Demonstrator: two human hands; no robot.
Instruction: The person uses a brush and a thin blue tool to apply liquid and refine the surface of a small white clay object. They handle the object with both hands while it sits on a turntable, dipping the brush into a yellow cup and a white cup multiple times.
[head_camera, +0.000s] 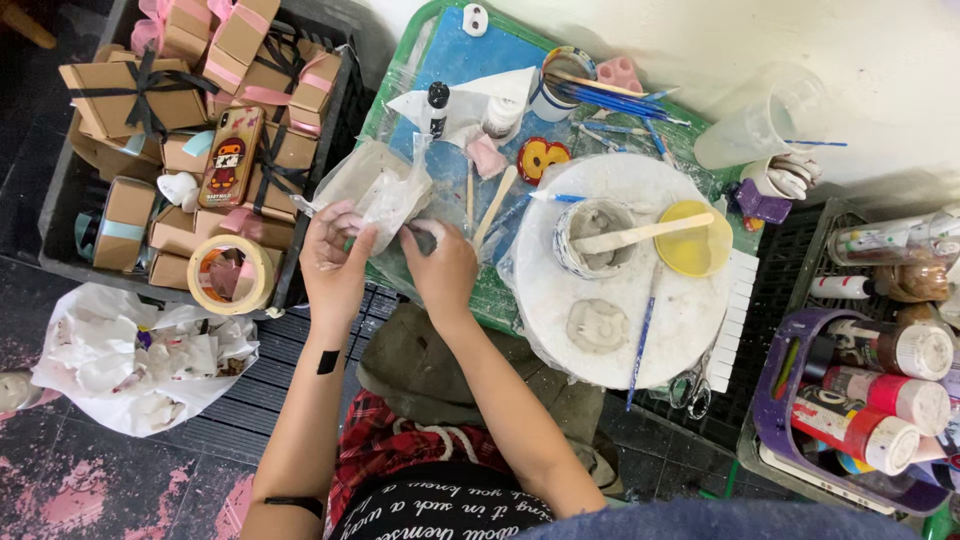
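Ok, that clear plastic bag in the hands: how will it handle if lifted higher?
The plastic bag is crumpled and creased between the left hand and right hand, so probably floppy, sagging wherever unsupported. Its film looks thin, so likely light. The whitish dusting on it suggests it may feel slippery or shed powder.

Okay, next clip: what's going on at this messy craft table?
A person seated at a green-rimmed work tray holds a crumpled clear plastic bag with the left hand, while the right hand pinches something small and grey at the bag's edge. Beside them, a round white board carries a cup of grey paste, a yellow bowl and a wooden stick.
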